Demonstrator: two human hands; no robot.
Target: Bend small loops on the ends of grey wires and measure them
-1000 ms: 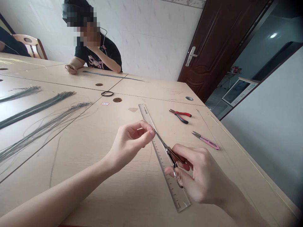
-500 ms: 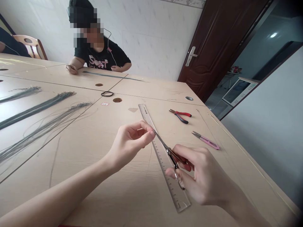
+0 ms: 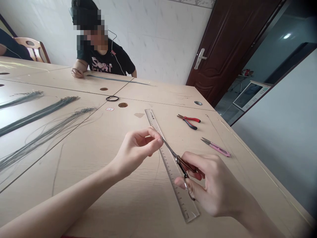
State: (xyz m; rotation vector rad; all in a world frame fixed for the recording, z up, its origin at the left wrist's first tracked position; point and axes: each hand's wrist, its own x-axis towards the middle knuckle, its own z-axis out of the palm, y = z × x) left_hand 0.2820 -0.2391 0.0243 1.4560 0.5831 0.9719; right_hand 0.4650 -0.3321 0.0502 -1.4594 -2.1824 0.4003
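My left hand (image 3: 140,147) is closed, thumb and index finger pinching the end of a thin dark thread (image 3: 158,162) that hangs below the fingertips. My right hand (image 3: 210,183) grips a pair of hemostat forceps (image 3: 170,147), thumb and fingers at its ring handles. The forceps' tip meets my left fingertips; what lies between its jaws is too small to make out. Beneath both hands a clear ruler (image 3: 186,206) lies slanted on the table. Right of it rest pliers (image 3: 190,121) with red and black handles and pink thread snips (image 3: 219,149).
Bundles of grey-green threads (image 3: 39,115) lie on the left. A black band (image 3: 112,98), a small label (image 3: 110,109) and a table hole (image 3: 123,105) are beyond my hands. Across the table (image 3: 104,148) sits a person (image 3: 104,62). A grey ring (image 3: 197,103) lies far right.
My right hand and the forceps have shifted very slightly right. My left hand keeps its pinch. Across the table, the person's arm on the right has drawn back below the table edge.
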